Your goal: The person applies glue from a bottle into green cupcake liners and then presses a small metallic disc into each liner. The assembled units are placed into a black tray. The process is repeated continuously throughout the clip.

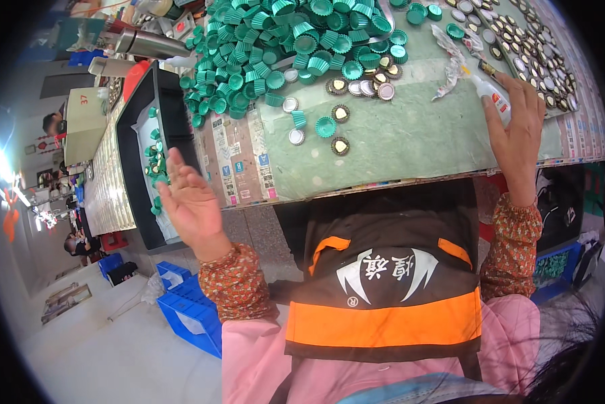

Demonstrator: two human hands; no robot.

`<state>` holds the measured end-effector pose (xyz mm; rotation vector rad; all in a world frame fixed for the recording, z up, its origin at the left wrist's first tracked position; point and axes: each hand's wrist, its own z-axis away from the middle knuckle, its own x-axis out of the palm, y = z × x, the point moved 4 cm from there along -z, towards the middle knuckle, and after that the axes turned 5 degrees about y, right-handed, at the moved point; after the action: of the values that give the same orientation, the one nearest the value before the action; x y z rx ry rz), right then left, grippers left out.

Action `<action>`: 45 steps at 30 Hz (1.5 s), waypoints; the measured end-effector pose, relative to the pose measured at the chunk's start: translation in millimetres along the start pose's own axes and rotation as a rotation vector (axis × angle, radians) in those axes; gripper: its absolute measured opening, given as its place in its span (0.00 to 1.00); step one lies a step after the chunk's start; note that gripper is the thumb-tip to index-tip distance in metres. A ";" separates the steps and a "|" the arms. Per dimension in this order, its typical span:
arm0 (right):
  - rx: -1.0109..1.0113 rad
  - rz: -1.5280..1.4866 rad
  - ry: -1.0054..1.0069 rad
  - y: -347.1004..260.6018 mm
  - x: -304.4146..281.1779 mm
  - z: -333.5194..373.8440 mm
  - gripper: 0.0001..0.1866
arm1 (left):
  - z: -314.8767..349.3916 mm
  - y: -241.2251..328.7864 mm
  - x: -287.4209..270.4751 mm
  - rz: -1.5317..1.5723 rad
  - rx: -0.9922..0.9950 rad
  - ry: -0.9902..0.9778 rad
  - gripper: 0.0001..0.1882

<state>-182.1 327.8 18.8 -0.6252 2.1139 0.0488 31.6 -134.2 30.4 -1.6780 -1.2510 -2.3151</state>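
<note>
My left hand (193,210) is raised beside the black tray (128,124), fingers spread, with nothing in it. Inside the tray are green fluted cups, some with pale gold pieces. At the table's right, my right hand (518,124) has its fingers round a small white squeeze bottle (494,96), its yellowish tip pointing up and left. Crumpled white tissue (448,62) lies by that tip. Before me on the table are one green fluted cup (325,126), dark-rimmed round caps with gold-coloured centres (341,113), and white discs (296,137).
A large heap of green fluted cups (248,57) covers the far left of the table. Many dark-rimmed caps (528,50) spread over the far right. A steel flask (151,44) lies beyond the tray. Blue crates (193,313) stand on the floor at left.
</note>
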 end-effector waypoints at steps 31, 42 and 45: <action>0.533 -1.360 -0.600 -132.9 37.3 44.8 0.26 | 62.8 -169.8 80.9 -1.123 -0.445 -0.441 0.19; 0.730 -1.325 -0.641 -136.2 36.2 60.2 0.21 | 82.2 -187.6 43.8 -0.579 -0.713 -0.277 0.23; 0.583 -1.284 -0.540 -136.6 35.1 61.0 0.21 | 82.7 -184.8 42.5 -0.517 -0.728 -0.250 0.22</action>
<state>-90.4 210.2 -18.2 -1.2861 0.8523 -0.9506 -3.5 58.9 -34.9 -2.0770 -1.0229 -3.2532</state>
